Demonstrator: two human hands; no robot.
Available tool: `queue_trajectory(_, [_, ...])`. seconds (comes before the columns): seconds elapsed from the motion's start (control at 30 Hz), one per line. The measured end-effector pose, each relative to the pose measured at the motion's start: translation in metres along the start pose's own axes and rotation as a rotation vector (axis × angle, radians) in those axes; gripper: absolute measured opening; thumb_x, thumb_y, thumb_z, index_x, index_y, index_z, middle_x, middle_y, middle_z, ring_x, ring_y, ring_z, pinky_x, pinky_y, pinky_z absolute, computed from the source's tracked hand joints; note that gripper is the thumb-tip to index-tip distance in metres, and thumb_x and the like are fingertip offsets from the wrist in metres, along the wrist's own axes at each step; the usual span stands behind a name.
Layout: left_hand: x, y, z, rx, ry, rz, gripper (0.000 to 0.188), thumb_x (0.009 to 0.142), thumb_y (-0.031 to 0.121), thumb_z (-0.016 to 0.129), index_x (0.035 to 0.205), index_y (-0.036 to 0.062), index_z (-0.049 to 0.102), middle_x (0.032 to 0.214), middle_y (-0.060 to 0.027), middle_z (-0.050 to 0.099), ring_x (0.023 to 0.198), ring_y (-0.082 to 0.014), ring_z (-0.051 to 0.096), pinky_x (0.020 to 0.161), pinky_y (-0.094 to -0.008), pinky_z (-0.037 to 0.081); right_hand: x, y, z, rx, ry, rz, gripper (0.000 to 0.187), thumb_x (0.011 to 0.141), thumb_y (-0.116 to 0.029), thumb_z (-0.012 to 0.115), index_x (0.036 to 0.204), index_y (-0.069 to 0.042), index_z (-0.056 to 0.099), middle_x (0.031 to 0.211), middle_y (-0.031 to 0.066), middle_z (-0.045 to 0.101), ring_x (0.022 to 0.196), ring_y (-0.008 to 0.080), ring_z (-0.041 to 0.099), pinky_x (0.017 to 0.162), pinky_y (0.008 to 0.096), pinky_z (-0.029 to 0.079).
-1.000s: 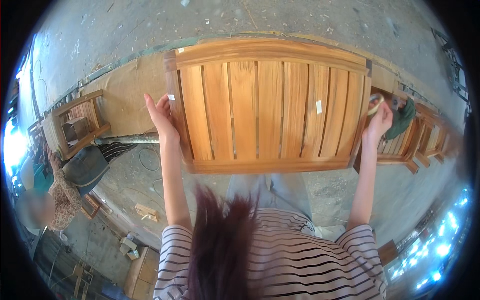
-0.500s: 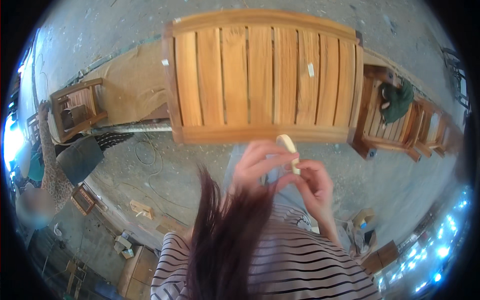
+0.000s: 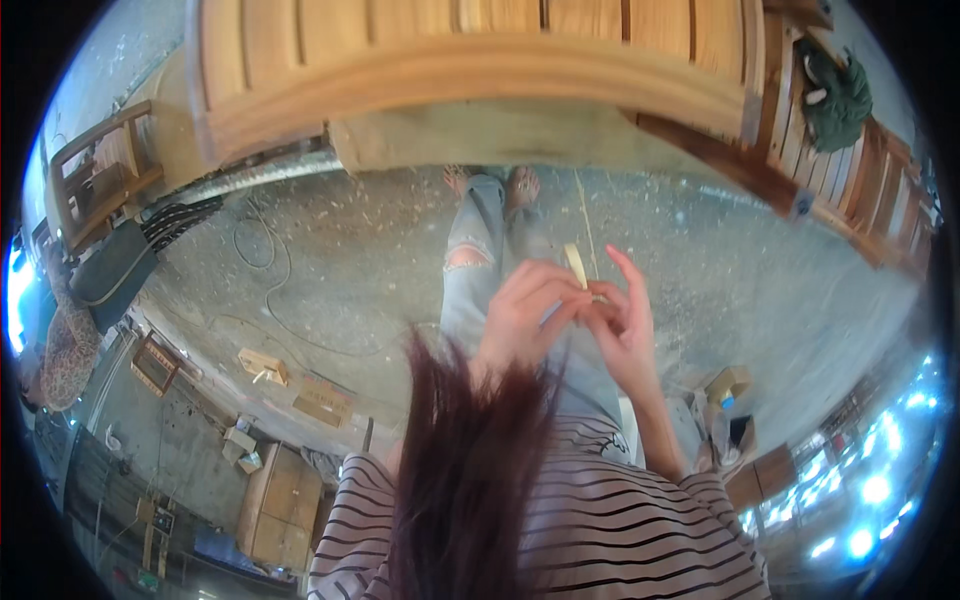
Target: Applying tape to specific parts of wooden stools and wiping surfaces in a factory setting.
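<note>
A narrow, pale yellow roll of masking tape [image 3: 575, 264] is held up in front of my body, seen nearly edge-on. My left hand [image 3: 528, 308] grips it from the left with bent fingers. My right hand [image 3: 624, 330] meets it from the right, thumb and fingers pinched at its lower edge while the index finger sticks up. The fingertips partly cover the tape. Beyond both hands, a slatted wooden furniture piece [image 3: 480, 72] with a curved-looking front rail stands across the top of the view, apart from my hands.
Wooden chairs [image 3: 850, 190] stand at the right, a dark green cloth [image 3: 838, 100] on them. At the left are another wooden frame [image 3: 105, 185] and a person in a patterned sleeve [image 3: 70, 350]. A hose or cable [image 3: 275, 265] lies on the concrete floor, with cardboard boxes [image 3: 322, 400] nearer.
The slatted piece has shifted up in the view, showing more floor and my legs. My hands stay together on the tape; my right index finger has straightened upward.
</note>
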State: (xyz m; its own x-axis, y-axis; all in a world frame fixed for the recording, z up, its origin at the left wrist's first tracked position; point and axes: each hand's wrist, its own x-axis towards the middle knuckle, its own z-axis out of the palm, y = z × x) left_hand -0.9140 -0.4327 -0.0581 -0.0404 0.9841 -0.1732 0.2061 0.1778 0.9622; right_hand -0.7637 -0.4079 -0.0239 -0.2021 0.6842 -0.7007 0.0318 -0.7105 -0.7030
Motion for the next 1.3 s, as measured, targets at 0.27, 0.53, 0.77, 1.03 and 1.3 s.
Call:
queue_trajectory(0.27, [-0.041, -0.078, 0.043, -0.015, 0.048, -0.156, 0.011, 0.079, -0.002, 0.07, 0.087, 0.0011, 0.063, 0.092, -0.0121, 0.061, 0.084, -0.0252, 0.062, 0.074, -0.0305, 0.049, 0.016, 0.111, -0.014, -0.197, 0.144, 0.04, 0.009, 0.093, -0.002, 0.061, 0.101, 0.003, 0.059, 0.088, 0.0073, 0.068, 0.081, 0.011, 0.067, 0.069, 0.0243, 0.051])
queue_trajectory(0.53, [-0.062, -0.126, 0.063, -0.103, 0.144, -0.219, 0.008, 0.083, -0.001, 0.067, 0.087, 0.0004, 0.06, 0.094, -0.0133, 0.06, 0.086, -0.0243, 0.062, 0.076, -0.0308, 0.048, 0.014, 0.167, 0.003, -0.308, 0.272, -0.116, 0.008, 0.096, -0.003, 0.055, 0.097, 0.004, 0.058, 0.085, 0.0108, 0.067, 0.081, 0.0137, 0.067, 0.07, 0.0255, 0.052])
queue_trajectory(0.77, [-0.041, -0.133, 0.089, -0.207, 0.19, -0.101, 0.01, 0.081, 0.004, 0.069, 0.086, 0.0039, 0.06, 0.092, -0.0099, 0.061, 0.085, -0.027, 0.06, 0.074, -0.0346, 0.043, 0.023, 0.169, -0.01, -0.343, 0.405, -0.233, 0.008, 0.096, -0.001, 0.053, 0.101, 0.004, 0.056, 0.095, 0.0092, 0.062, 0.084, 0.0114, 0.061, 0.072, 0.0251, 0.049])
queue_trajectory(1.03, [-0.018, -0.115, 0.112, -0.065, 0.209, -0.008, 0.009, 0.081, 0.003, 0.068, 0.088, 0.0048, 0.063, 0.09, -0.008, 0.061, 0.091, -0.0236, 0.059, 0.08, -0.0343, 0.041, 0.029, 0.146, -0.023, -0.315, 0.552, -0.229, 0.006, 0.097, 0.0, 0.052, 0.102, 0.002, 0.054, 0.096, 0.0085, 0.06, 0.083, 0.0097, 0.06, 0.072, 0.0239, 0.047])
queue_trajectory(1.3, [0.084, -0.218, -0.013, -0.003, 0.711, -0.158, 0.026, 0.094, 0.019, 0.06, 0.113, 0.0007, 0.061, 0.112, -0.0157, 0.063, 0.086, -0.0199, 0.061, 0.078, -0.0317, 0.048, -0.026, 0.177, -0.014, -0.332, 0.425, -0.079, 0.006, 0.096, -0.004, 0.055, 0.1, 0.001, 0.055, 0.09, 0.0095, 0.064, 0.079, 0.0147, 0.066, 0.069, 0.0243, 0.048])
